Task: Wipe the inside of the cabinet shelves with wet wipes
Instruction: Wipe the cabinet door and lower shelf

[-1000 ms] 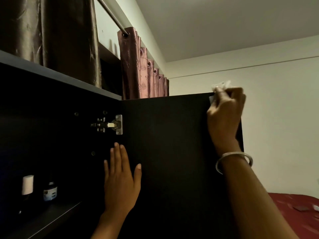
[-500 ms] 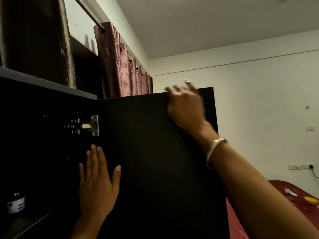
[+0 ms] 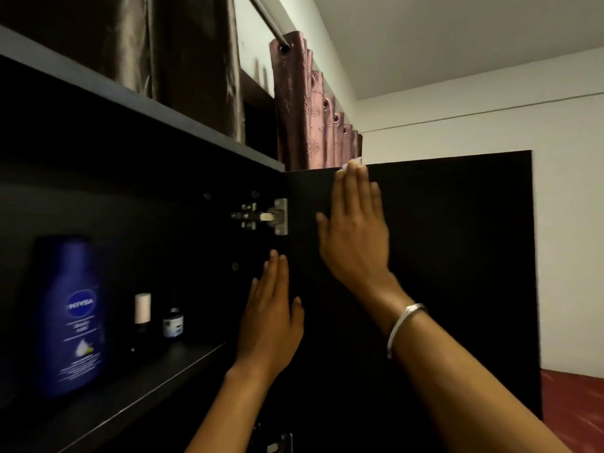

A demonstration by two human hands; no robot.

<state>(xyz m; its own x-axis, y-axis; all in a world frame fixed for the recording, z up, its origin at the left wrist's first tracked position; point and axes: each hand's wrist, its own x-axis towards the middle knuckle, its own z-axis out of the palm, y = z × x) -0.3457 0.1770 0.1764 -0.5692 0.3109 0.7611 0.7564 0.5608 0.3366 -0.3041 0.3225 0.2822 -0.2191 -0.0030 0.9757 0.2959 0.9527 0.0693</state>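
Note:
The black cabinet door [image 3: 451,256] stands swung open to the right of the dark cabinet. My right hand [image 3: 354,230] lies flat on the door's inner face near its top edge, fingers straight. A small bit of white wet wipe [image 3: 353,163] shows at its fingertips, the rest hidden under the hand. My left hand [image 3: 271,315] presses flat against the door lower down, beside the hinge side, fingers straight. The cabinet shelf [image 3: 137,384] runs along the lower left.
A metal hinge [image 3: 268,215] sits just left of my right hand. On the shelf stand a blue lotion bottle [image 3: 76,317], a small white-capped bottle [image 3: 142,310] and a small dark bottle [image 3: 173,322]. Curtains [image 3: 310,116] hang above the cabinet top. A red bed [image 3: 572,407] lies at the lower right.
My right hand has slid left along the door's top edge, from the far corner toward the hinge side, and now lies flat. My view has turned left, showing more of the shelf.

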